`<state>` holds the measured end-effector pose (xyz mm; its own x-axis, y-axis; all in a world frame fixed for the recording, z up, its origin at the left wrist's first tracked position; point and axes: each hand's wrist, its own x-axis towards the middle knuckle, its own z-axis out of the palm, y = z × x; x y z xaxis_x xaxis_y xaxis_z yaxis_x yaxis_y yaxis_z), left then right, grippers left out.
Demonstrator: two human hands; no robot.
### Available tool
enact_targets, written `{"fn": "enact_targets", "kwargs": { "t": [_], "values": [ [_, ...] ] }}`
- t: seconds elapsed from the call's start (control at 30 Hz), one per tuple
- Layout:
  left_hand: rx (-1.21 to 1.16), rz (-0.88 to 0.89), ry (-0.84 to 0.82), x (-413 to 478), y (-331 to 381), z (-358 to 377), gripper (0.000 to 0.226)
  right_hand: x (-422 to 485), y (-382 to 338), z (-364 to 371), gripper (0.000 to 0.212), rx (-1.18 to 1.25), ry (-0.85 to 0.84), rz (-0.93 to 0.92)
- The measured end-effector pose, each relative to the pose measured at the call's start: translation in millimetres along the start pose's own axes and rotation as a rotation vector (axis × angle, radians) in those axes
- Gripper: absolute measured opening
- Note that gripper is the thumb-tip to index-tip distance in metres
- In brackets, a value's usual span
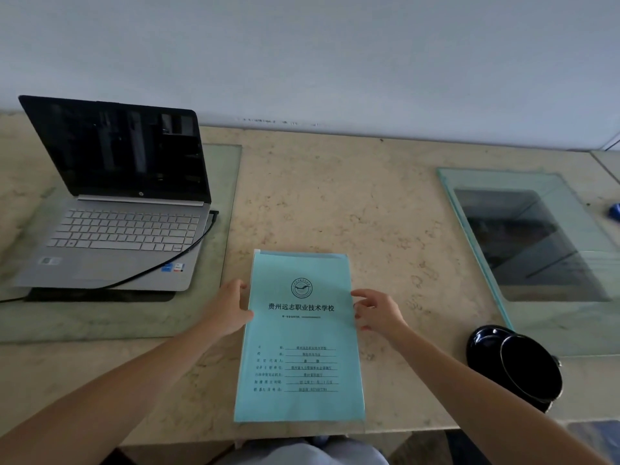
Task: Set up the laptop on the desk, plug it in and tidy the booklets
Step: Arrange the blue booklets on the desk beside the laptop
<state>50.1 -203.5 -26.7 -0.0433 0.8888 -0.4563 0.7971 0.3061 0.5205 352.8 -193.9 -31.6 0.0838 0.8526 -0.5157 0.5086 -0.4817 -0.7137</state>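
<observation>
A stack of light blue booklets [300, 344] lies squared up near the desk's front edge, with black printed text on the top cover. My left hand [229, 308] touches the stack's left edge with fingers loosely bent. At the right edge, my right hand [377, 312] rests with its fingertips against the stack. A silver laptop [117, 209] stands open at the left on a glass sheet, its screen dark. A black cable [157, 268] runs from its right side across the palm rest and off to the left.
The beige stone desk [369, 213] meets a pale wall at the back. A glass sheet [543, 250] covers a dark opening at the right. A black glossy cup and lid [516, 364] sit at the front right. A small blue object [614, 211] lies at the far right.
</observation>
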Motion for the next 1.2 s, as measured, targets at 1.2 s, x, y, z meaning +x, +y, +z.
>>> {"fn": "enact_targets", "kwargs": {
  "t": [1.2],
  "values": [
    [-0.715,0.188,-0.318,4,79,-40,0.050,26,-5,-46,0.029,0.511,-0.517,0.167]
  ]
}}
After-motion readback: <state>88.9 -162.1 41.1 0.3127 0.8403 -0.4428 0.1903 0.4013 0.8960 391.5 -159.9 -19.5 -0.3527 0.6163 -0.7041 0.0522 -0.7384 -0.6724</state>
